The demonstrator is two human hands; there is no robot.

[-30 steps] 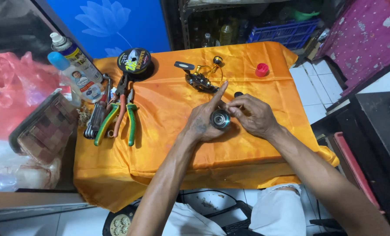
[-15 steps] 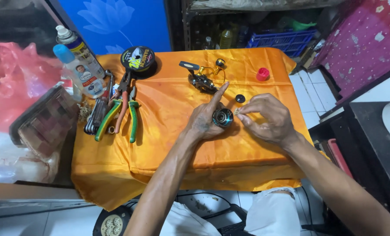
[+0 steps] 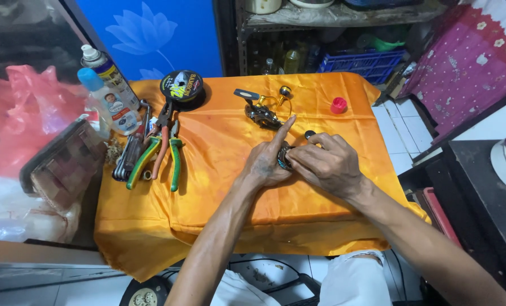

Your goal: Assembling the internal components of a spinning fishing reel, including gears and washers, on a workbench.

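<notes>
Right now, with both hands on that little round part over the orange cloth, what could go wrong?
The round spool-like part is pinched between the left hand and right hand; if it slips, it could roll over the smooth orange cloth and off the table edge. The small dark knob by the right hand could get knocked away. The red cap sits near the far corner, so a tugged cloth might drop it.

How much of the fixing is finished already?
Done: the fishing reel body lies stripped on the orange cloth, with a red cap set aside. In hand: the left hand and right hand both grip the round spool. Left: spool and body are apart; the pliers lie untouched.
</notes>
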